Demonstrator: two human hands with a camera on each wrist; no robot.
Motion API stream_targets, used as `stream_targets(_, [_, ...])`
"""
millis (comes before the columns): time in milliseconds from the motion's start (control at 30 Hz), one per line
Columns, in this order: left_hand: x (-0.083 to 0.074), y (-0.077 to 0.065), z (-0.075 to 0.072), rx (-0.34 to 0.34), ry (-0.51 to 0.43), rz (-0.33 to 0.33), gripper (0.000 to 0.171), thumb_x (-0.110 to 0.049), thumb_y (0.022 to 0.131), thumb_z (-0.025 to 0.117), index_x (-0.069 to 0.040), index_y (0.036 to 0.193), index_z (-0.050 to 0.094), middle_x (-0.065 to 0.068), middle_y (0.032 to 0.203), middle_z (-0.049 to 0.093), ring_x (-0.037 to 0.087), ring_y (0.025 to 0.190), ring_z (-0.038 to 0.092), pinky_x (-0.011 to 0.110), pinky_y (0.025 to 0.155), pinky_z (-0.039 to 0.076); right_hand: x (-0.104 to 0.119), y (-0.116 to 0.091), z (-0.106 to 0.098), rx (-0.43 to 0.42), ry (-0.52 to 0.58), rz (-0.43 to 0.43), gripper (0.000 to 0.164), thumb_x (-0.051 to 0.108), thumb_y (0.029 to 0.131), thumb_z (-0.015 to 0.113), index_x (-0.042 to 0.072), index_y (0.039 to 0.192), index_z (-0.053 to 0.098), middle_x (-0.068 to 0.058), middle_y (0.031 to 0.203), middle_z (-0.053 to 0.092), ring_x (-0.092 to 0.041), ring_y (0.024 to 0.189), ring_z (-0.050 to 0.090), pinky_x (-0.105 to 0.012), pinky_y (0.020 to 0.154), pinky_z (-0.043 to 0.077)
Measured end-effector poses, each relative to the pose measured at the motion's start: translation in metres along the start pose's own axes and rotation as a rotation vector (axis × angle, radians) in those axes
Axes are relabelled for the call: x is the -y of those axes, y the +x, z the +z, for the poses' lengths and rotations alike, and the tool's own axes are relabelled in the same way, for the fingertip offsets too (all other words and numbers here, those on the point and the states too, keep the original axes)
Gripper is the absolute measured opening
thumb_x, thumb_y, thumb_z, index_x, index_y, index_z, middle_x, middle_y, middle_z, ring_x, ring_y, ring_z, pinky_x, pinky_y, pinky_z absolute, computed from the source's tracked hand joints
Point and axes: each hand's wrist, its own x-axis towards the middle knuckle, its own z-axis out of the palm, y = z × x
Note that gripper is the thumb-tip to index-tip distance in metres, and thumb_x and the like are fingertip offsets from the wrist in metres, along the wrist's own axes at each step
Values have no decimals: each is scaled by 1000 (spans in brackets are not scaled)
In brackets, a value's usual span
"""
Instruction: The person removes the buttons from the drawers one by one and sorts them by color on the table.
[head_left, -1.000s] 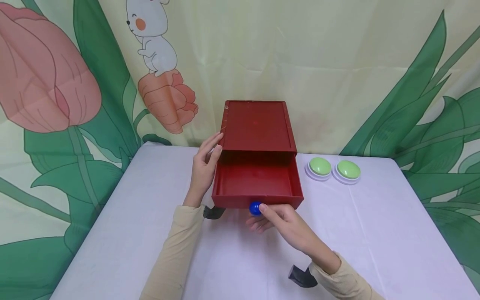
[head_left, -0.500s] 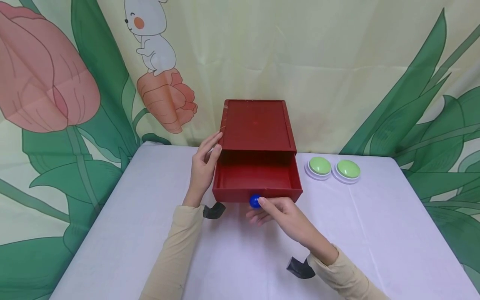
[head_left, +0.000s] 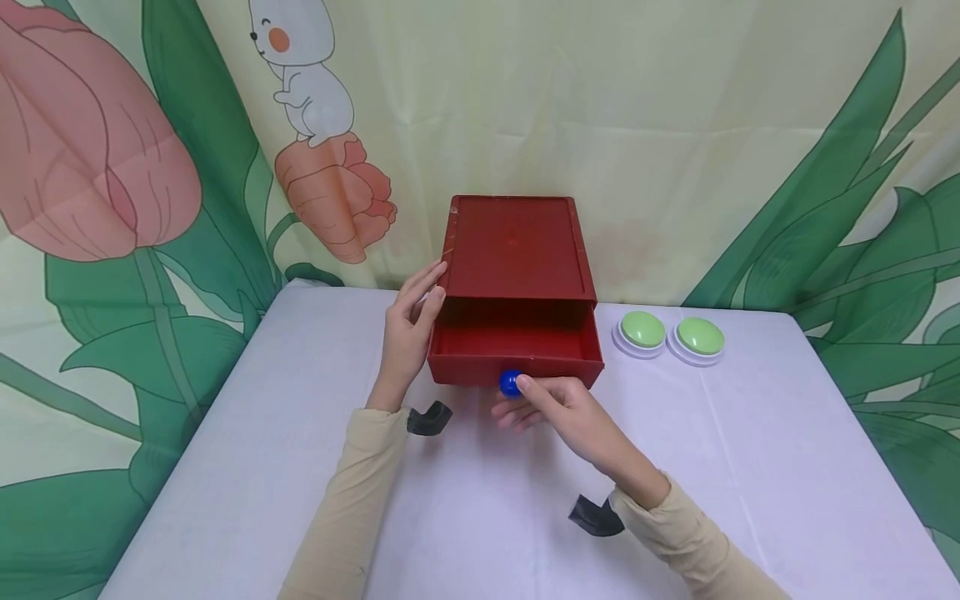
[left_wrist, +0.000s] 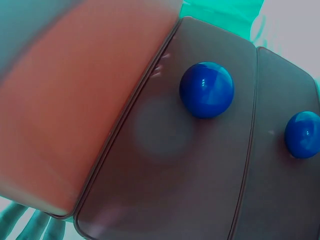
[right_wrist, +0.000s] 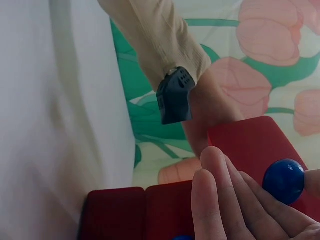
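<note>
Head view's got the right hand (head_left: 573, 417) pinching the blue knob (head_left: 509, 383) of the drawer (head_left: 465, 371), which sticks partway out the front of the red cabinet (head_left: 517, 246). Left hand (head_left: 407, 333) is just resting on the cabinet's left side, not gripping anything, and two green-topped pucks (head_left: 642, 330) sit right of the cabinet.

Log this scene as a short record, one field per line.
Box: red, near the far edge of the white table
Drawer: red, partly open
Knob: blue, on the drawer's front
Left hand: fingers against the box's left side
Right hand: pinches the knob
Other knobs: two, blue, seen from the left wrist
Domes: two, green, right of the box
</note>
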Motion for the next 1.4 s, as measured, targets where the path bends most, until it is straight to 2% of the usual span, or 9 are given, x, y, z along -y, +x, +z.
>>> stream_targets(133, [5, 1, 0, 0, -3, 20, 40, -11, 101, 54, -9, 141, 57, 6, 148, 50, 19, 136, 46, 35, 109, 45, -1, 4, -2, -10, -7, 3, 38, 31, 106, 46, 5, 122, 68, -11, 106, 75, -26, 92, 74, -35, 82, 60])
stream_targets(300, [6, 0, -1, -2, 8, 33, 40, -18, 101, 56, -13, 141, 57, 2, 147, 51, 18, 135, 47, 38, 108, 46, -2, 8, -4, -24, -17, -3, 38, 32, 106, 46, 5, 121, 69, -10, 106, 75, -26, 92, 74, -36, 82, 60])
stream_targets(567, [4, 0, -1, -1, -7, 1, 40, -11, 102, 54, -9, 141, 56, 5, 149, 49, 20, 134, 49, 36, 108, 46, -1, 13, -7, -39, -24, -7, 41, 33, 106, 46, 2, 121, 68, -10, 106, 75, -27, 92, 74, -37, 83, 60])
stream_targets(667, [0, 0, 0, 1, -3, -6, 40, -7, 102, 53, -5, 142, 55, 10, 149, 48, 23, 136, 47, 38, 110, 44, -1, 16, -8, -45, -24, -9, 42, 34, 106, 46, 2, 120, 69, -10, 106, 75, -25, 91, 74, -40, 83, 60])
stream_targets(900, [-30, -5, 1, 16, 24, -22, 40, -7, 102, 52, 2, 141, 52, 16, 149, 47, 24, 137, 45, 39, 110, 44, -2, 23, -11, -55, -14, -6, 46, 35, 106, 45, -4, 120, 67, -14, 105, 75, -28, 91, 74, -41, 83, 60])
stream_targets(1033, [-33, -5, 1, 16, 27, -28, 40, -8, 102, 51, 2, 141, 52, 17, 149, 47, 25, 138, 44, 41, 110, 43, -2, 26, -13, -61, -11, -8, 47, 36, 106, 46, -4, 119, 67, -15, 105, 75, -29, 91, 74, -39, 82, 60])
stream_targets(1200, [-28, -4, 1, 17, 34, -23, 40, -8, 102, 52, 2, 141, 53, 17, 149, 47, 26, 138, 44, 43, 110, 43, -3, 30, -15, -69, -11, -5, 48, 36, 106, 46, -5, 120, 66, -15, 106, 75, -26, 91, 74, -39, 82, 60])
stream_targets(1400, [-1, 0, -2, 3, 30, -7, 39, -11, 102, 54, -7, 141, 56, 8, 149, 49, 18, 137, 44, 42, 111, 43, -3, 34, -17, -72, -7, 3, 50, 37, 106, 46, -6, 122, 65, -16, 107, 74, -26, 92, 74, -37, 82, 60])
